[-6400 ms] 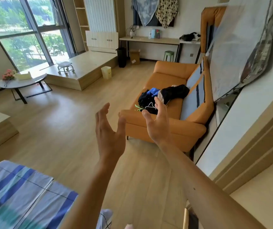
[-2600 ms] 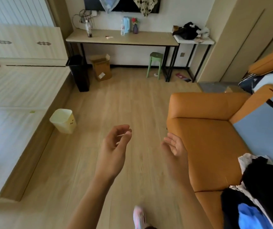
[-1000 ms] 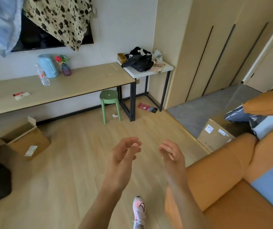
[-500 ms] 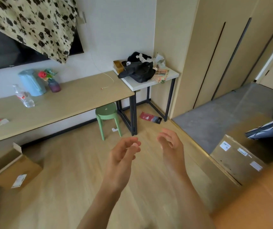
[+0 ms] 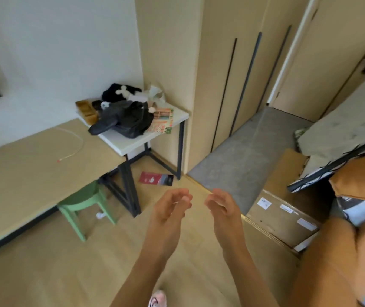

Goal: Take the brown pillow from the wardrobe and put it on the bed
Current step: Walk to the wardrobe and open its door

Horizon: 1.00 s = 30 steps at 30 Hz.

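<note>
The room is evenly and brightly lit by soft, daylight-like light whose source is not seen. Only faint shadows are cast, darkest under the white side table (image 5: 133, 138) and beneath the green stool (image 5: 84, 200). No harsh glare is seen. Slight motion blur is spread over the whole view, strongest on the left hand (image 5: 168, 216) and right hand (image 5: 223, 209). Wardrobe doors (image 5: 239, 69) are bent by wide-angle distortion towards the edges.
</note>
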Available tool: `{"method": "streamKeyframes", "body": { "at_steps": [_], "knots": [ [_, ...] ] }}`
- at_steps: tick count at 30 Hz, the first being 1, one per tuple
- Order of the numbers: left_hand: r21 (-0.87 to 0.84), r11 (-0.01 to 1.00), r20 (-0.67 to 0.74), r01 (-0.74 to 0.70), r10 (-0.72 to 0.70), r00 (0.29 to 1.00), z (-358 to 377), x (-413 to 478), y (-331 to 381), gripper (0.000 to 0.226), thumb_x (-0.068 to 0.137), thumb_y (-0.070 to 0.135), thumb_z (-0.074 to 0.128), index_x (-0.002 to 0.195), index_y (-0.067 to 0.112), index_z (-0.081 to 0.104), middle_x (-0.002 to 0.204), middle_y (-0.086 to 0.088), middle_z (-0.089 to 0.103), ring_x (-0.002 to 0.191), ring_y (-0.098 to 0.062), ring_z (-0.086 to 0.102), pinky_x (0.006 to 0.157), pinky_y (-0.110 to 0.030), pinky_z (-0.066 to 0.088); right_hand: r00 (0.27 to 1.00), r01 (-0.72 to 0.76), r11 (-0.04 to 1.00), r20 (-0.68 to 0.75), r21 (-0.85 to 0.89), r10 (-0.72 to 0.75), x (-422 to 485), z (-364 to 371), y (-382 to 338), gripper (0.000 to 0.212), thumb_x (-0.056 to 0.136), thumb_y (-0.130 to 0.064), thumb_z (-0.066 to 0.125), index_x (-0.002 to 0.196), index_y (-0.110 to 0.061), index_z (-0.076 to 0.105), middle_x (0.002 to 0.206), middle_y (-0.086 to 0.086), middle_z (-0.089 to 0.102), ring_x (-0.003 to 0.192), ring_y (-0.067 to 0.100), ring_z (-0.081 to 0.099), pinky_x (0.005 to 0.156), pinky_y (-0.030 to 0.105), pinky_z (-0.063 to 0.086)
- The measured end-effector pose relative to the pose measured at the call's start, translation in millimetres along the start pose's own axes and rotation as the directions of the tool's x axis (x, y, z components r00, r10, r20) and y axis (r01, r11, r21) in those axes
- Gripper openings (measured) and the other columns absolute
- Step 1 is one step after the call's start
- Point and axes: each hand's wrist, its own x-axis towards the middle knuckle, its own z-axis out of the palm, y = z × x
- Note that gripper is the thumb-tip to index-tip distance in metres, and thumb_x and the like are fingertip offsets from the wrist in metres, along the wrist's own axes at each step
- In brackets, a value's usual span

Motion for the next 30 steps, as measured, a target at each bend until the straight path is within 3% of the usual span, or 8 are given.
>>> {"method": "streamKeyframes", "body": {
  "at_steps": [5,9,12,16,21,25,30],
  "knots": [
    [-0.016,0.999,0.163,0.028,-0.025,0.986,17.7,109.2,18.1,0.027,0.088,0.042,0.058,0.104,0.026,0.072,0.102,0.007,0.077,0.099,-0.013,0.072,0.091,-0.035,0.054,0.987,0.023,1.000,-0.161,0.008,-0.021,72.4,13.1,-24.6,0.026,0.100,-0.019,0.068,0.126,-0.022,0.067,0.119,-0.006,0.071,0.094,-0.012,0.065,0.075,0.004,0.047],
    [-0.030,0.996,0.228,0.084,-0.075,0.971,38.8,165.5,17.8,0.028,0.090,0.039,0.060,0.109,0.021,0.072,0.106,0.003,0.077,0.103,-0.017,0.072,0.095,-0.041,0.054,0.973,-0.007,1.000,-0.232,-0.002,0.006,112.2,10.9,-26.1,0.029,0.100,-0.017,0.068,0.129,-0.020,0.066,0.119,-0.004,0.071,0.091,-0.011,0.065,0.077,0.007,0.048],
    [-0.008,0.993,0.280,0.115,-0.108,0.954,61.2,205.2,9.4,0.016,0.102,0.021,0.058,0.110,0.016,0.071,0.105,-0.001,0.077,0.102,-0.019,0.072,0.098,-0.047,0.053,0.958,-0.032,0.999,-0.285,0.003,0.032,151.6,4.7,-22.6,0.028,0.100,-0.014,0.068,0.127,-0.019,0.066,0.118,-0.001,0.072,0.085,-0.015,0.064,0.076,0.006,0.048],
    [0.037,0.992,0.313,0.120,-0.125,0.941,99.8,265.4,-0.5,0.017,0.102,0.017,0.056,0.110,0.013,0.071,0.104,-0.001,0.077,0.098,-0.016,0.072,0.095,-0.042,0.053,0.942,-0.044,0.998,-0.331,0.033,0.053,221.7,-6.9,-19.3,0.027,0.100,-0.013,0.067,0.126,-0.021,0.067,0.118,-0.002,0.072,0.098,0.000,0.069,0.075,0.006,0.048],
    [0.072,0.994,0.327,0.084,-0.103,0.939,164.4,355.6,-5.0,0.018,0.103,0.018,0.054,0.110,0.015,0.071,0.108,-0.002,0.076,0.102,-0.017,0.072,0.096,-0.042,0.054,0.946,-0.011,0.999,-0.324,0.047,0.025,329.2,-30.7,-24.0,0.026,0.100,-0.015,0.068,0.125,-0.021,0.067,0.118,-0.005,0.071,0.088,-0.019,0.063,0.076,0.001,0.045],
    [0.058,0.998,0.304,0.018,-0.035,0.952,226.5,433.7,8.6,0.019,0.104,0.018,0.054,0.110,0.016,0.071,0.105,0.000,0.077,0.101,-0.015,0.073,0.092,-0.038,0.055,0.952,0.035,0.998,-0.307,0.043,-0.020,431.8,-66.2,-55.1,0.023,0.100,-0.013,0.068,0.122,-0.020,0.068,0.118,-0.001,0.071,0.097,-0.007,0.065,0.077,0.003,0.046],
    [0.017,1.000,0.282,-0.013,0.008,0.959,292.0,516.1,26.3,0.019,0.104,0.016,0.053,0.111,0.016,0.071,0.106,0.001,0.077,0.098,-0.011,0.073,0.089,-0.034,0.055,0.959,0.079,0.996,-0.276,0.027,-0.069,536.5,-100.0,-92.5,0.024,0.101,-0.022,0.067,0.124,-0.027,0.067,0.119,-0.010,0.070,0.112,0.004,0.065,0.076,0.002,0.047]
  ]
}}
